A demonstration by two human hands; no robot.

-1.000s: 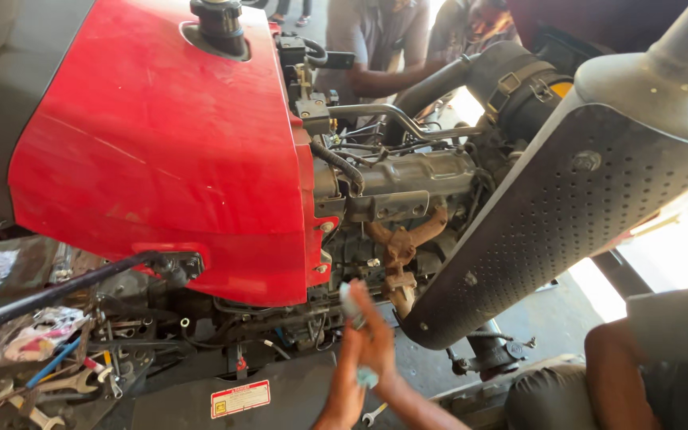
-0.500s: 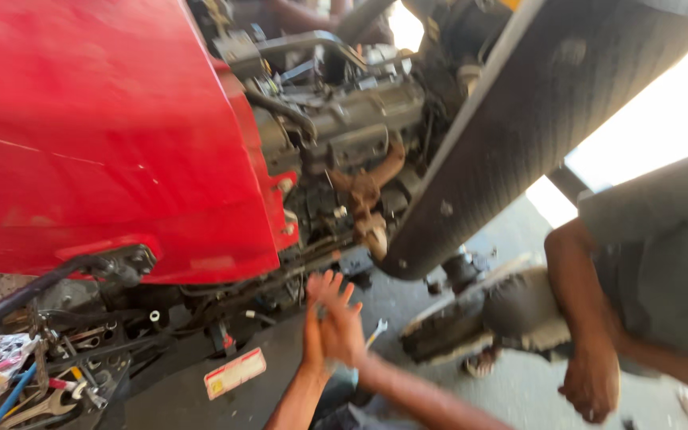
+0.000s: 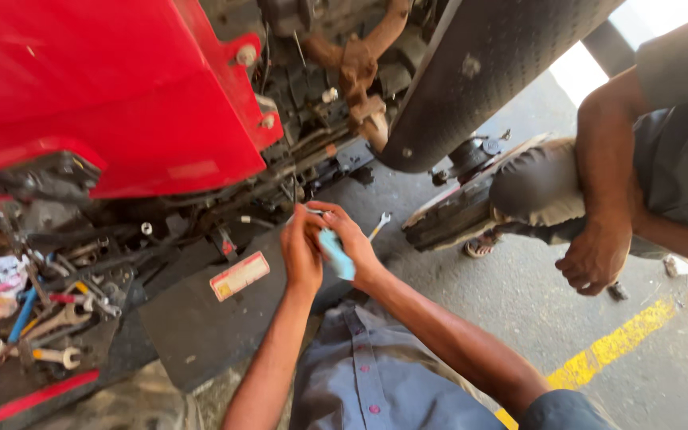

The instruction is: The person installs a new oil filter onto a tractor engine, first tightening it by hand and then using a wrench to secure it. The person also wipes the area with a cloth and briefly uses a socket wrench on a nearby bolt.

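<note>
Both of the person's hands meet in front of the chest, just below the red engine hood [image 3: 113, 87] of a tractor. The left hand [image 3: 302, 253] is curled, its fingers closed toward the palm, and it presses against a small light-blue object [image 3: 336, 255] that sits between the two hands. The right hand [image 3: 349, 237] wraps over the same blue piece from the other side, fingers bent around it; what the object is cannot be told, since the hands cover most of it. A thin metal tip [image 3: 304, 210] shows at the fingertips above it, too small to name. So the grip of each hand is closed on the blue object, held in the air above a dark flat panel [image 3: 193, 326] that carries a small red-and-white label [image 3: 239, 275].

Just beyond the right hand a silver open-ended spanner [image 3: 378, 224] lies on the concrete floor [image 3: 535, 302]. To the left, on the tractor's low platform, a clutter of wrenches [image 3: 49, 330] lies with a blue-handled tool [image 3: 21, 314] among them. Above the hands, rusty brown exhaust piping [image 3: 356, 60] runs down beside the engine, and a large dark perforated muffler cover [image 3: 479, 72] slants across the top right.

On the right another person squats, one hand [image 3: 595, 259] hanging loose near the knee, well apart from the wearer's hands. A yellow painted line [image 3: 611, 346] crosses the floor below that hand. The wearer's blue-grey buttoned shirt [image 3: 368, 382] fills the bottom of the view.
</note>
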